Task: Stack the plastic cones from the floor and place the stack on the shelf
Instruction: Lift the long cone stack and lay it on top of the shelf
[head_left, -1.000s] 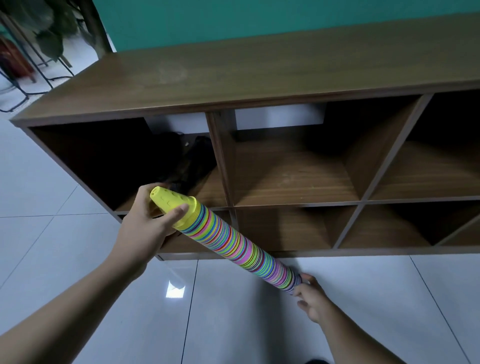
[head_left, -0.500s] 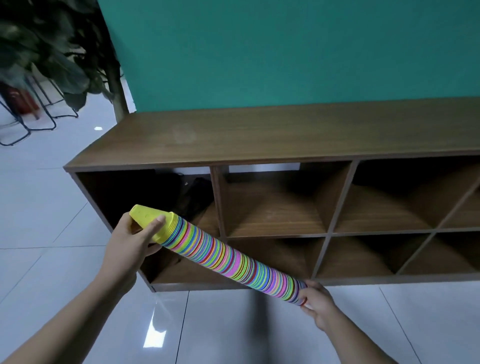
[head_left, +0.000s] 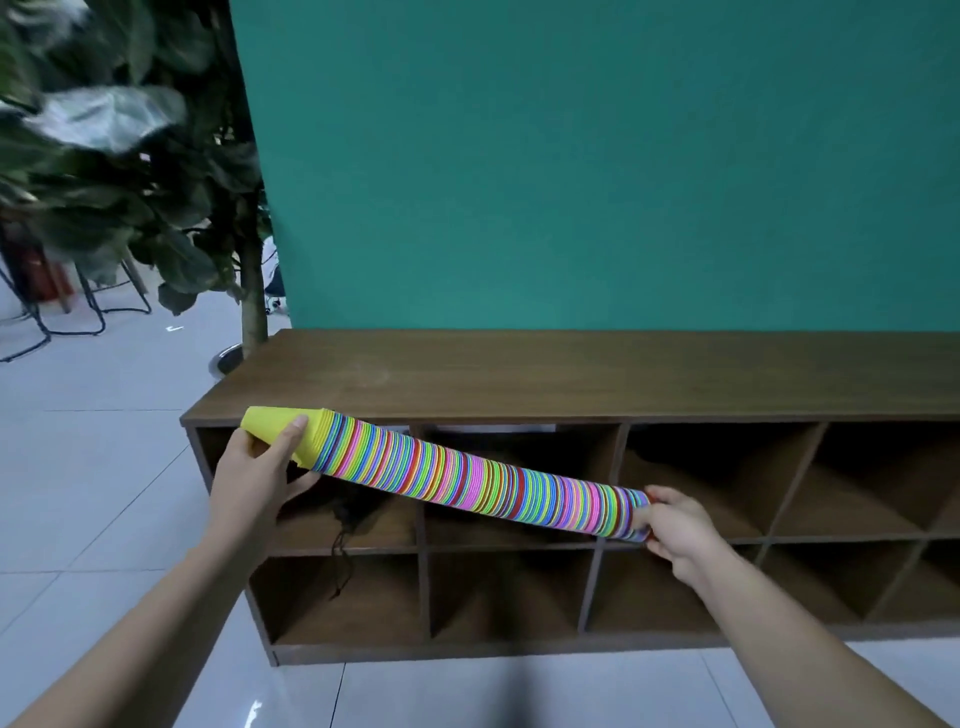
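Observation:
A long stack of many-coloured plastic cones (head_left: 467, 480) lies almost level in the air in front of the brown wooden shelf (head_left: 571, 374). Its yellow tip points left and sits a little higher than the wide end. My left hand (head_left: 260, 475) grips the yellow tip end from below, thumb on top. My right hand (head_left: 675, 525) holds the wide right end. The stack hangs just below the shelf's top board, in front of the upper cubbies.
The shelf has two rows of open cubbies; a dark object with a cord (head_left: 353, 514) lies in the upper left one. A teal wall (head_left: 597, 156) stands behind the shelf. A potted tree (head_left: 249, 291) and chair legs (head_left: 62, 312) stand at the left on the white tiled floor.
Both hands have raised the stack from near floor level up to the shelf's upper row, and it has tipped closer to level. The view has tilted up, showing more wall.

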